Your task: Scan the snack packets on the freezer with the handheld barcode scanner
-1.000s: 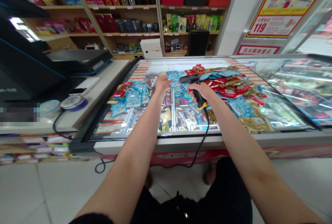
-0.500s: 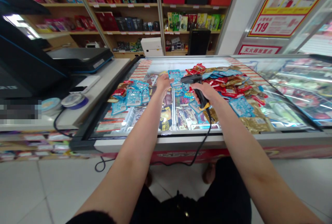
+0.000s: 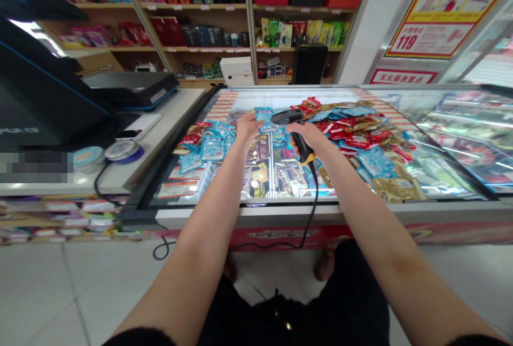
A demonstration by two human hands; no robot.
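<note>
My left hand [image 3: 249,127] pinches a small blue snack packet [image 3: 265,120] by its lower edge, holding it up over a glass-topped freezer [image 3: 256,210]. My right hand [image 3: 306,138] is wrapped around the grip of a black handheld barcode scanner [image 3: 300,138] with a yellow band. The scanner's head points left, a short way from the blue packet. Its black coiled cable [image 3: 310,212] hangs down over the freezer's front edge. Loose red, blue and gold snack packets [image 3: 352,135] lie heaped on the freezer.
To the left stands a checkout counter [image 3: 160,143] with a dark monitor [image 3: 44,95], a phone and tape rolls. Wooden shelves of bottles and boxed goods [image 3: 224,9] rise behind the freezer. A glass display case [image 3: 457,132] lies to the right.
The scanner's head has come closer to the blue packet, and both hands have shifted slightly left. The view has tilted a little.
</note>
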